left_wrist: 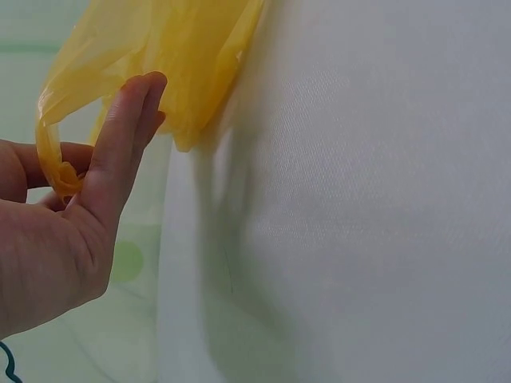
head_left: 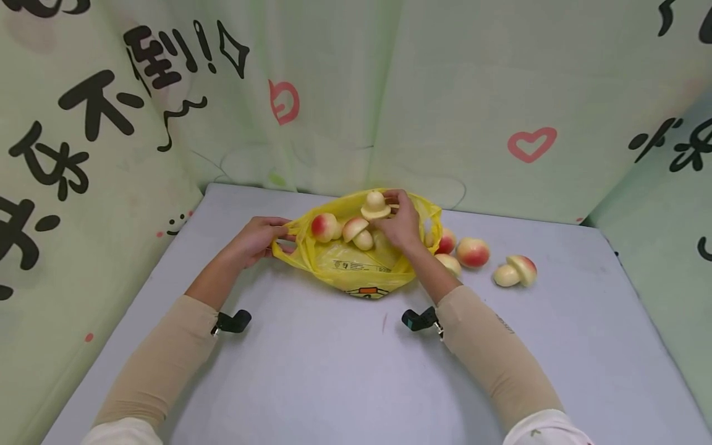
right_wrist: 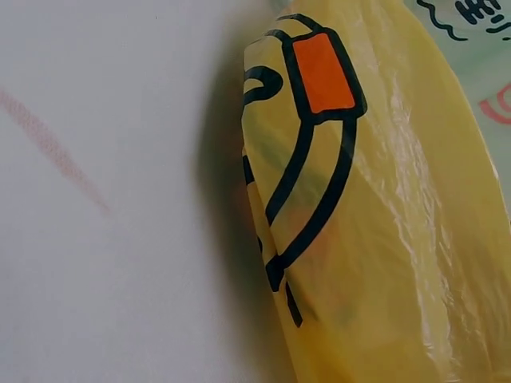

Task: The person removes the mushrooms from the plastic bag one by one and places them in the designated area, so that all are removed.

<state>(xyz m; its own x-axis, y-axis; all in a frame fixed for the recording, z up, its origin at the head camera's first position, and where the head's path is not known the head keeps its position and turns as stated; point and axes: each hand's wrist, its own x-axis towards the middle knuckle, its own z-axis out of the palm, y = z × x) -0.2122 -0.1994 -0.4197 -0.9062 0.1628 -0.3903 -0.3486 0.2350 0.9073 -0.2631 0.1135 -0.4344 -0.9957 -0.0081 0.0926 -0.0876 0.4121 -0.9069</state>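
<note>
A yellow plastic bag lies with its mouth open in the middle of the table. My left hand holds its left handle; in the left wrist view the handle loops about the fingers of that hand. My right hand is over the bag's mouth and grips a pale toy mushroom by its edge. Within the bag lie a toy mushroom with a reddish cap and another red-and-cream one. The bag fills the right wrist view, where the right hand is not visible.
Right of the bag, several toy mushrooms lie on the table, among them a red-capped one and one on its side. A pale green printed curtain hangs behind the table and along its sides.
</note>
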